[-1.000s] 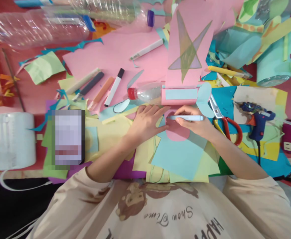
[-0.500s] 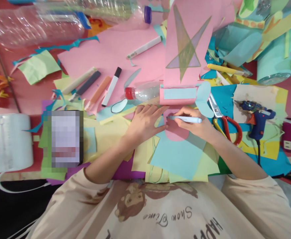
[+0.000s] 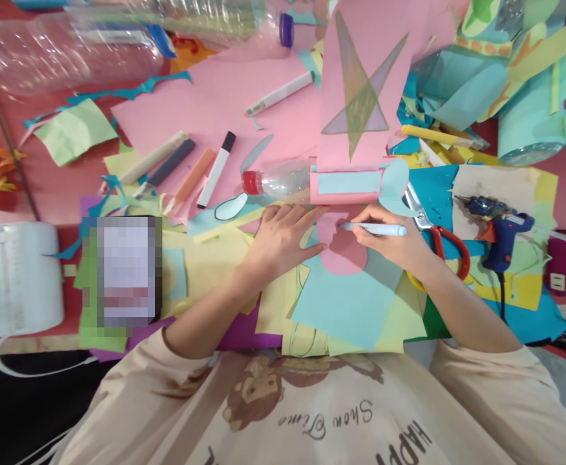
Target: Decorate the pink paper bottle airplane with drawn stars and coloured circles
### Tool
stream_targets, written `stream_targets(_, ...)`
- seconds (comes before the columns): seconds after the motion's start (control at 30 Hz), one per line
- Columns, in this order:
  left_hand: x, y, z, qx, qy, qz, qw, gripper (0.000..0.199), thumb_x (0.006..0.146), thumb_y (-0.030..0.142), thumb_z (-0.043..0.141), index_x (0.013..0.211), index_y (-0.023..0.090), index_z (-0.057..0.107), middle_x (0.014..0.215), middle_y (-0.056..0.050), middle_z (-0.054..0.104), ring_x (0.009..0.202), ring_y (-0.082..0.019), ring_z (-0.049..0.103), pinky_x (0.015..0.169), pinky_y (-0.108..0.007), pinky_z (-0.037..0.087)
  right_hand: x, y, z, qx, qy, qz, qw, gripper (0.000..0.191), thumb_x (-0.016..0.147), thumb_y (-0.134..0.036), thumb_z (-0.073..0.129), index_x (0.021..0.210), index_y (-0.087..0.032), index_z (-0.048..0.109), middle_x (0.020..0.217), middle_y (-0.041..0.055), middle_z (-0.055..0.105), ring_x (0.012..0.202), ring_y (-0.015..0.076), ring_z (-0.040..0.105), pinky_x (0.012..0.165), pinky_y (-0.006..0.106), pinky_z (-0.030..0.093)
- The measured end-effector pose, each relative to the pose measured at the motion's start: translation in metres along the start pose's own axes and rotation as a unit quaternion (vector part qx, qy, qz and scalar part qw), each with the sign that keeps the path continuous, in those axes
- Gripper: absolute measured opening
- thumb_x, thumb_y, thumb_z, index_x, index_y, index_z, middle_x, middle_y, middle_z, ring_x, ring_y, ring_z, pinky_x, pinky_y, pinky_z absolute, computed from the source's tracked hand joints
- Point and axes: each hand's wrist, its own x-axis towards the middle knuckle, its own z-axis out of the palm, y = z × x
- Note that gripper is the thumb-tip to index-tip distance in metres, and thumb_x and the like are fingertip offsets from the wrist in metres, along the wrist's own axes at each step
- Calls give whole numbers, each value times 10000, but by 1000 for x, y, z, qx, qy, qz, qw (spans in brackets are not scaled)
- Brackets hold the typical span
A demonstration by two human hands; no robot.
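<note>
A light blue marker pen [image 3: 384, 229] is gripped by my right hand [image 3: 392, 242], its tip pointing left over a pink paper piece [image 3: 345, 255] with a rounded lower edge. My left hand [image 3: 285, 236] lies flat with fingers spread, thumb and forefinger reaching the left side of that piece. Under it is a light blue sheet [image 3: 345, 307]. Just beyond my hands lies a clear plastic bottle [image 3: 283, 179] with a red cap, partly wrapped in pink and blue paper. Pink paper with a coloured pointed shape [image 3: 360, 97] stretches away behind the bottle.
Scissors [image 3: 450, 252] with red and yellow handles lie by my right forearm. Farther right is a blue glue gun [image 3: 503, 242]. Several markers [image 3: 218, 169] lie left of the bottle. A phone [image 3: 126, 271] and a white box [image 3: 19, 278] sit at left. Clear bottles [image 3: 64, 55] lie at the back.
My right hand has shifted slightly right with the marker, whose tip moved right across the pink piece. My left hand has stayed in place.
</note>
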Motion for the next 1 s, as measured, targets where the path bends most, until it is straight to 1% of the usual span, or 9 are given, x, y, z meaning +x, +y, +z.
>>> stream_targets(0.17, 0, 0, 0, -3, -14, -8, 1000, 537, 837, 433, 641, 1306, 200, 518, 913, -50, 650, 860, -244, 589, 803, -386, 386, -1, -4, -5, -5, -3, 2, 1000, 102, 839, -281, 592, 771, -205, 588, 685, -24, 582, 590, 94, 457, 548, 217, 360)
stream_targets(0.4, 0, -1, 1, 1, -6, -3, 1000, 541, 828, 438, 653, 1292, 186, 533, 900, -55, 647, 865, -248, 591, 812, -386, 392, 0, -4, -10, -42, 19, -8, 999, 105, 810, -257, 599, 721, -201, 588, 652, -25, 596, 551, 92, 462, 525, 220, 362)
stream_targets(0.6, 0, 0, 1, 2, -3, -2, 1000, 554, 828, 428, 653, 1308, 186, 521, 889, -54, 644, 849, -246, 590, 806, -386, 391, 1, -7, -16, -57, 28, 0, 998, 110, 764, -207, 607, 664, -196, 562, 616, -26, 587, 526, 93, 444, 500, 230, 348)
stream_targets(0.7, -1, 0, 1, 1, -7, -4, 1000, 564, 829, 429, 651, 1320, 189, 512, 898, -59, 643, 864, -249, 589, 810, -385, 389, 1, -9, -18, -60, 33, 11, 998, 124, 751, -177, 605, 648, -197, 541, 595, -34, 559, 525, 90, 421, 494, 227, 340)
stream_targets(0.8, -1, 0, 1, -3, -14, -10, 1000, 562, 833, 430, 642, 1328, 199, 507, 905, -59, 642, 874, -249, 585, 819, -385, 387, 0, -10, -19, -67, 37, -1, 997, 146, 759, -161, 598, 640, -201, 524, 572, -43, 526, 520, 88, 408, 493, 225, 335)
stream_targets(1.0, 0, 1, -1, -7, -17, -12, 1000, 560, 828, 417, 650, 1319, 186, 516, 909, -61, 639, 883, -258, 589, 821, -395, 388, -1, -9, -17, -94, 44, -35, 994, 159, 758, -145, 595, 638, -202, 508, 555, -56, 518, 494, 77, 402, 496, 218, 336)
